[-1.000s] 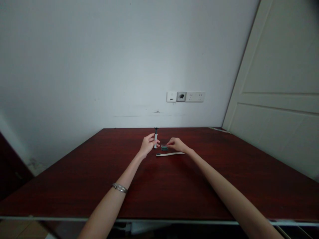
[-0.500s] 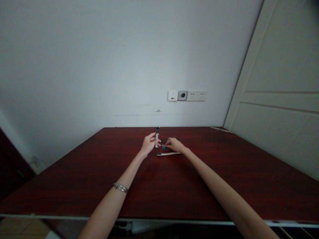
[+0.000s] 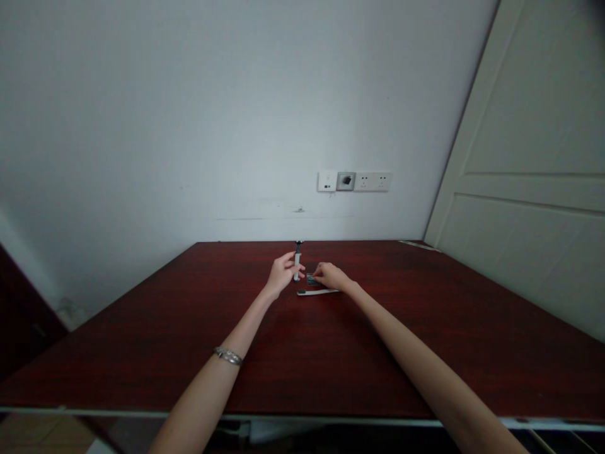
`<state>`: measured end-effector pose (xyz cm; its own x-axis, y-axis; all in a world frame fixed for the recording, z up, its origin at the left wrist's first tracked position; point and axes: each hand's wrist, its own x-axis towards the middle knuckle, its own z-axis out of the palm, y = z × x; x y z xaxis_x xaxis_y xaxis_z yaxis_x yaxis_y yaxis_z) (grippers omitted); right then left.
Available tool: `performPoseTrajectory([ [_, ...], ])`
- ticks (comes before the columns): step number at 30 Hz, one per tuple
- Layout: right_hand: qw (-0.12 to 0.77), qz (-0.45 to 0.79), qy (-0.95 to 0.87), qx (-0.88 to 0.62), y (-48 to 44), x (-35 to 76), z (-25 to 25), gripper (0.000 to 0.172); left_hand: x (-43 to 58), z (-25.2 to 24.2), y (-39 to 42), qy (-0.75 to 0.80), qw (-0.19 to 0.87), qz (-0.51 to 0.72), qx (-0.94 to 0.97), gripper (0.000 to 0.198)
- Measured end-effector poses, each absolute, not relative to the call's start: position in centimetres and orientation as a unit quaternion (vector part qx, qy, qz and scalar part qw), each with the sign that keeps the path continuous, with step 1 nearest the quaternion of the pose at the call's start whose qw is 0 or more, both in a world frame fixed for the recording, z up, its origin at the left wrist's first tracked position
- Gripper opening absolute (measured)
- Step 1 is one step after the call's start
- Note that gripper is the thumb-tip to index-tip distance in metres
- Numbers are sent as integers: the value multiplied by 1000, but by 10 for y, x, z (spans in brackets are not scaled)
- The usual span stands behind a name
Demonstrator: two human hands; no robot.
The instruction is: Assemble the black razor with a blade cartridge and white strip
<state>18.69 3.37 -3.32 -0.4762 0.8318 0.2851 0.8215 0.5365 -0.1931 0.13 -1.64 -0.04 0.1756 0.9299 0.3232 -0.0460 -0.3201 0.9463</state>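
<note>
Upright in my left hand (image 3: 282, 275) is a razor (image 3: 297, 260) with a pale handle, a black neck and a short dark crosswise head on top. The fingers and thumb close round its handle. My right hand (image 3: 331, 276) has its fingertips pinched at a small clear case (image 3: 311, 280) with dark contents, lying on the table; the hand covers its right side. Just in front of the case lies a thin white stick (image 3: 321, 292) with a dark left end. My right wrist hides its other end, and its kind cannot be made out.
The dark red wooden table (image 3: 293, 366) reaches back to a pale wall (image 3: 236, 126). Sockets (image 3: 354, 181) sit on the wall above the back edge. A white panelled door (image 3: 529, 176) stands at the right. A flat strip (image 3: 420, 246) lies at the back right corner.
Both hands stay almost where they were. The razor and the clear case show hardly any shift.
</note>
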Motion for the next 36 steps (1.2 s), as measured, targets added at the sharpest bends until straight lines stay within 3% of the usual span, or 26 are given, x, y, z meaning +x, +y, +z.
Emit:
performPoseTrajectory([
  [19,197,13,-849,-491,31,186,-35,17,0,-2,-15,358,465,534,609,40],
  [36,251,101,-829,-489,42,187,-43,12,0,-4,-14,361,468,531,606,39],
])
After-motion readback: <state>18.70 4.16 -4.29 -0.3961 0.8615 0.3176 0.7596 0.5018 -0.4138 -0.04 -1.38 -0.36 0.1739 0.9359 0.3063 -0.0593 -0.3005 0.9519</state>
